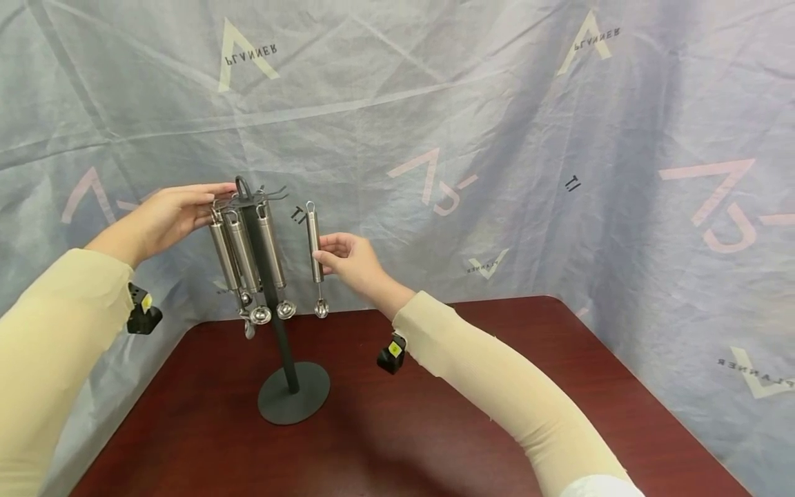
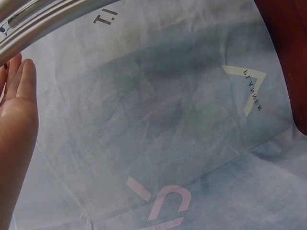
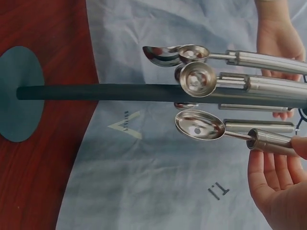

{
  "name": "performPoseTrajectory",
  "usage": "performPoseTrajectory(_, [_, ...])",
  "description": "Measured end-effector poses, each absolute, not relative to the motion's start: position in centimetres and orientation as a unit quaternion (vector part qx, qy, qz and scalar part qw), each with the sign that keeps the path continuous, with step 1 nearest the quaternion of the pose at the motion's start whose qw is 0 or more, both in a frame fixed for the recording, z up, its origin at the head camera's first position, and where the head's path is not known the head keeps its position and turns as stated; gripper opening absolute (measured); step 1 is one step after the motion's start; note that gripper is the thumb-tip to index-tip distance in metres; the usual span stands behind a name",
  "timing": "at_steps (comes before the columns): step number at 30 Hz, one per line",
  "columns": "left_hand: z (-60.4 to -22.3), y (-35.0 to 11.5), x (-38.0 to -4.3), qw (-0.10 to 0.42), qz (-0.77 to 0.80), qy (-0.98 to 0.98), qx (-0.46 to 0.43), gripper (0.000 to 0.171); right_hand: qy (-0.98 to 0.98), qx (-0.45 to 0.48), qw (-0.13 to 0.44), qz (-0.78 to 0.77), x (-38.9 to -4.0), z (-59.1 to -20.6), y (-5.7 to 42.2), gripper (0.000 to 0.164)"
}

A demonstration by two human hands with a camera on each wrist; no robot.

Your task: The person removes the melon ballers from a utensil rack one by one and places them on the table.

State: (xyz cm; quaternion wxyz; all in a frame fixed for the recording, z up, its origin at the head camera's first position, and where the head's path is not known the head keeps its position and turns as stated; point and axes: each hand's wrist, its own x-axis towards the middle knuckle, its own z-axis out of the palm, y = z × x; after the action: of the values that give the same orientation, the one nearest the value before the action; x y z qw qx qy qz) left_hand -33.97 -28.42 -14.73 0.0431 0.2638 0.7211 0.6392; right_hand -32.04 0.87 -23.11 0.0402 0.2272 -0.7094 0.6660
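Right hand (image 1: 350, 262) pinches the scoop (image 1: 313, 238) by its handle, near-upright beside the rack (image 1: 283, 345). Left hand (image 1: 174, 217), fingers extended, is at rack top. Advisable: steady rack; swing scoop clear of hanging utensils (image 1: 271, 248).

Looks like smooth, satin-finished metal along the handle of the held spoon (image 1: 314, 238), and shines mirror-bright in its bowl. Shows similar metal on the hanging utensils (image 1: 273, 248), soft-sheened at the handles, glossy at the bowls. Appears matt and smooth, like coated metal, on the stand (image 1: 284, 352). Gleams as smooth, polished wood or wood-look laminate across the bench (image 1: 435, 428). Resembles thin, creased cloth at the backdrop (image 1: 373, 83). Reads as matt fabric on the sleeves (image 1: 478, 369), plastic on the wrist cameras (image 1: 388, 357).
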Motion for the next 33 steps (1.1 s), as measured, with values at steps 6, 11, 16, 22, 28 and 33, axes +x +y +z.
performPoseTrajectory(6, [-15.1, -29.2, -34.0, 0.067, 0.644, 0.711, 0.275, 0.034, -0.704, 0.21, 0.032, 0.678, -32.2, -24.6, 1.1, 0.025])
performPoseTrajectory(11, [-15.0, -29.7, -34.0, 0.103, 0.653, 0.69, 0.297, 0.035, -0.713, 0.193, 0.026, 0.673, -32.4, -25.9, 1.5, 0.026])
performPoseTrajectory(16, [-14.9, -30.0, -34.1, 0.134, 0.655, 0.67, 0.322, 0.038, -0.714, 0.18, 0.019, 0.677, -32.7, -26.8, 1.8, 0.026])
performPoseTrajectory(22, [-15.0, -30.1, -34.2, 0.128, 0.66, 0.673, 0.308, 0.038, -0.711, 0.17, 0.005, 0.682, -32.7, -27.5, 2.0, 0.025])
performPoseTrajectory(28, [-14.9, -30.3, -34.1, 0.088, 0.638, 0.712, 0.281, 0.036, -0.708, 0.173, -0.002, 0.684, -32.8, -28.3, 2.1, 0.026])
performPoseTrajectory(33, [-14.8, -30.2, -34.2, 0.076, 0.636, 0.715, 0.28, 0.036, -0.707, 0.164, -0.011, 0.688, -33.0, -29.1, 2.3, 0.025])
